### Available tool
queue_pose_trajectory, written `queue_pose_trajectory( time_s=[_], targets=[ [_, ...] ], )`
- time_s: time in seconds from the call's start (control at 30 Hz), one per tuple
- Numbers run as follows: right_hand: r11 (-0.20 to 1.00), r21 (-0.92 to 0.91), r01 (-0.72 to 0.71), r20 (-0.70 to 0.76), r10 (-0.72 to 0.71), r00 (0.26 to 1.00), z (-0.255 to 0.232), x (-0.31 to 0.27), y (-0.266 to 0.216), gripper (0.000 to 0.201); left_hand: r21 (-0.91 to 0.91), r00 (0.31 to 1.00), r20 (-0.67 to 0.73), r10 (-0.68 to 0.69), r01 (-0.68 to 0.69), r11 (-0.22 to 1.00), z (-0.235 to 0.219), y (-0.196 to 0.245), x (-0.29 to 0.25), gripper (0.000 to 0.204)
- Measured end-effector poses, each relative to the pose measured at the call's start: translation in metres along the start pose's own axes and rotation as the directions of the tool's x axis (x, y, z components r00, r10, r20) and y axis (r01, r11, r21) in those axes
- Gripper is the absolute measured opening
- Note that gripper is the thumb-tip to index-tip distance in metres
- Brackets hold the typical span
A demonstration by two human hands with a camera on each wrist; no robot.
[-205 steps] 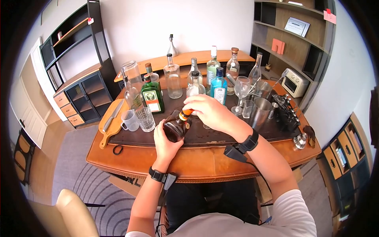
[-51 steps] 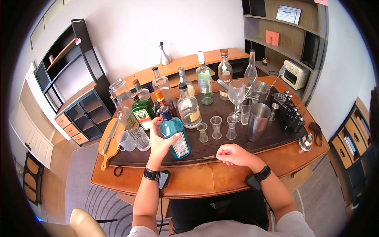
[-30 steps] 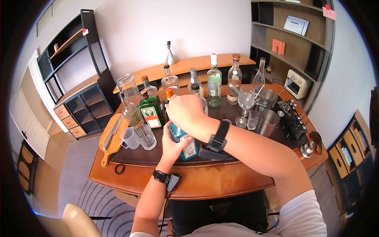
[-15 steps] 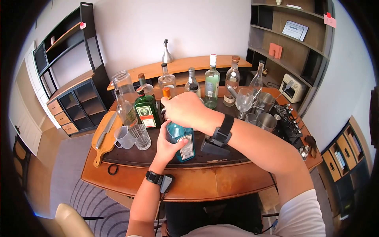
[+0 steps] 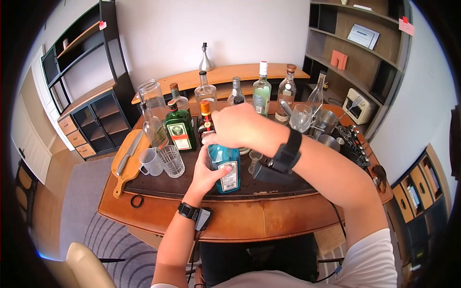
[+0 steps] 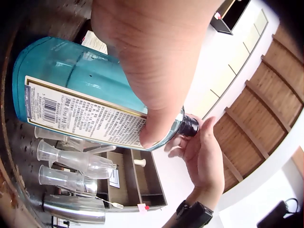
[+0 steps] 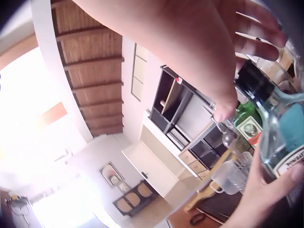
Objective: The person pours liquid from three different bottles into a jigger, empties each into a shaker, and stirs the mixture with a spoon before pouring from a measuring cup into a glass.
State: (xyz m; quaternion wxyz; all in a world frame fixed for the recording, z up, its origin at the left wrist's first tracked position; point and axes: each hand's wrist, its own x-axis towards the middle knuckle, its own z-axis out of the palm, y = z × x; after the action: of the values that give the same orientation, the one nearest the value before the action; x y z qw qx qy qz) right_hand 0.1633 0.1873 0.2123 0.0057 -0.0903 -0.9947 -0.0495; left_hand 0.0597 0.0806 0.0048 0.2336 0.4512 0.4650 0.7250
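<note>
My left hand (image 5: 205, 176) grips the blue bottle (image 5: 226, 156), which stands upright on the dark mat near its front edge. In the left wrist view the thumb of that hand (image 6: 156, 57) lies on the white label. Over the bottle top is my right hand (image 5: 237, 126), its palm down. The right wrist view shows its fingers spread loosely around the black cap (image 7: 254, 81), with the thumb apart from it. The cap sits on the bottle neck. Close behind stand the brown bottle with an orange cap (image 5: 205, 126) and the green bottle (image 5: 180, 128).
A knife (image 5: 128, 153) lies on the wooden board (image 5: 120, 185) at the left, beside a plastic jug (image 5: 151, 163) and a cut-glass tumbler (image 5: 172, 162). More bottles stand behind. Small measuring glasses (image 6: 71, 156) and a metal shaker (image 6: 73, 209) are on the right.
The brown bottle left my hands and now stands behind the blue one, which my left hand holds. My right hand came from the mat to the cap; its fingers have since loosened.
</note>
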Motion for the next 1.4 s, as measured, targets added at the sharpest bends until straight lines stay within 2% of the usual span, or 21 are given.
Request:
queue_pose_trajectory(
  time_s=[0.07,0.17,0.2,0.27,0.37,0.47,0.57,0.67,0.77,0.8,0.87,0.93,0.97,1.07,1.13,1.2,1.27,1.37,1.4],
  targets=[
    [1.000,0.013,-0.003,0.092,0.002,0.996,0.004,0.003,-0.005,0.047,0.001,1.000,-0.010,0.011,-0.011,1.000,0.001,-0.001,-0.001,0.097],
    [0.976,0.131,0.175,-0.007,-0.176,0.984,0.013,0.008,0.012,0.034,0.003,1.000,-0.008,-0.007,0.007,1.000,0.000,-0.002,-0.001,0.098],
    [0.916,0.250,0.314,-0.054,-0.310,0.949,0.014,0.014,0.021,0.028,0.010,1.000,-0.012,-0.012,0.012,1.000,0.000,-0.002,-0.002,0.098],
    [0.918,0.276,0.287,-0.182,-0.243,0.953,0.016,0.010,0.021,0.030,0.026,1.000,-0.013,-0.020,0.020,0.999,0.000,0.000,-0.002,0.097],
    [0.971,0.234,0.047,0.011,-0.051,0.999,0.004,0.006,0.006,0.031,0.031,1.000,0.001,-0.002,0.002,1.000,-0.001,-0.002,0.000,0.098],
    [0.977,0.177,0.117,-0.072,-0.105,0.992,0.014,0.017,0.015,0.030,0.041,1.000,-0.009,-0.009,0.009,0.999,-0.001,-0.004,-0.001,0.099],
    [0.894,0.360,0.265,-0.305,-0.156,0.939,0.013,0.012,0.029,0.027,0.015,1.000,-0.012,-0.011,0.011,1.000,0.001,-0.001,-0.001,0.096],
    [0.756,0.479,0.446,-0.594,-0.096,0.799,0.014,-0.013,0.040,0.025,0.022,1.000,-0.006,-0.007,0.007,1.000,0.004,0.005,-0.003,0.093],
    [0.685,0.681,0.258,-0.429,0.088,0.899,0.031,-0.073,0.040,0.029,-0.015,0.997,0.000,-0.074,0.074,0.997,0.000,-0.003,-0.005,0.088],
    [0.589,0.773,0.235,-0.367,0.112,0.924,0.048,-0.092,0.039,0.028,0.018,0.999,-0.009,-0.032,0.032,0.999,-0.001,-0.006,-0.005,0.082],
    [0.622,0.756,0.206,-0.303,0.053,0.952,0.097,-0.125,0.049,0.024,0.077,0.999,-0.012,-0.043,0.044,0.996,-0.001,-0.003,-0.005,0.079],
    [0.618,0.785,0.043,-0.108,0.070,0.992,0.134,-0.162,0.060,0.024,0.033,0.998,-0.006,-0.068,0.069,0.997,0.000,-0.001,-0.004,0.078],
    [0.634,0.773,-0.001,-0.078,0.096,0.992,0.153,-0.181,0.068,0.025,0.020,0.997,-0.006,-0.076,0.076,0.997,-0.001,-0.003,-0.005,0.078],
    [0.574,0.816,-0.073,-0.121,0.293,0.948,0.187,-0.239,0.097,0.025,0.018,0.998,0.000,-0.066,0.065,0.998,-0.001,-0.002,-0.005,0.078],
    [0.587,0.767,-0.260,-0.127,0.536,0.834,0.199,-0.272,0.125,0.025,0.028,0.997,-0.003,-0.072,0.072,0.997,-0.003,-0.002,-0.005,0.079],
    [0.664,0.621,-0.417,-0.252,0.673,0.696,0.209,-0.296,0.153,0.026,0.025,0.997,0.003,-0.075,0.075,0.997,-0.003,-0.003,-0.004,0.079],
    [0.710,0.465,-0.529,-0.373,0.698,0.611,0.222,-0.308,0.174,0.027,0.007,0.997,0.014,-0.069,0.069,0.998,-0.004,-0.004,-0.003,0.080],
    [0.690,0.470,-0.550,-0.342,0.717,0.607,0.233,-0.311,0.185,0.029,-0.002,0.994,0.026,-0.101,0.102,0.995,-0.003,-0.002,-0.003,0.082],
    [0.712,0.432,-0.554,-0.384,0.701,0.601,0.233,-0.310,0.182,0.029,-0.003,0.993,0.026,-0.113,0.113,0.994,-0.003,-0.001,-0.004,0.082]
  ],
)
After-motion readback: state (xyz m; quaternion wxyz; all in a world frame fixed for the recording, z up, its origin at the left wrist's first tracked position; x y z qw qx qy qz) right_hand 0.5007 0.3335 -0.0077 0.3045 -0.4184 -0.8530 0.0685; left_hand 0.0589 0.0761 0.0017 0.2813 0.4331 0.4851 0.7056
